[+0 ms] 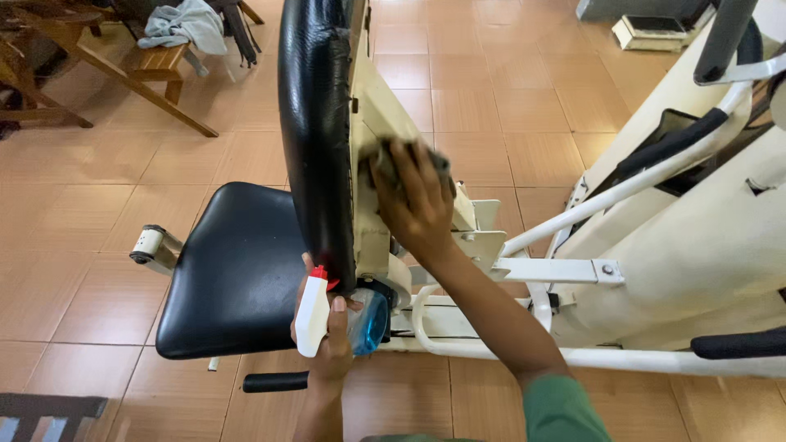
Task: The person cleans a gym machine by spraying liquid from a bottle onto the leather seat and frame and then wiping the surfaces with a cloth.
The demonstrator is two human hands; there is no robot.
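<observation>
Two things are held at once — a grey cloth (407,166) under the right hand (416,203) and a spray bottle (342,319) in the left hand (332,340). The cloth is pressed flat by spread fingers against the cream-painted frame (370,123) just behind the black padded backrest (315,131), near the middle of the view; only its bunched edges show past the fingertips and above the knuckles. It is judged soft, light and limp, so it is best kept balled under the palm, where it cannot slip off the smooth paint. The bottle is gripped lower and nearer, just beside the foot of the backrest, with the fingers closed round its white trigger head and neck, a red nozzle tip at the top and a clear body of blue liquid to the right. Being smooth plastic and part full, it is judged light but possibly slippery if wet, and the narrow neck below the trigger is the sure place to hold it. To the left lies the black seat pad (237,270), glossy and firm-looking. White tubular arms (639,176) of the exercise machine run off to the right, and a wooden bench (123,65) with a draped garment stands far left on the tan tiled floor (90,205).
</observation>
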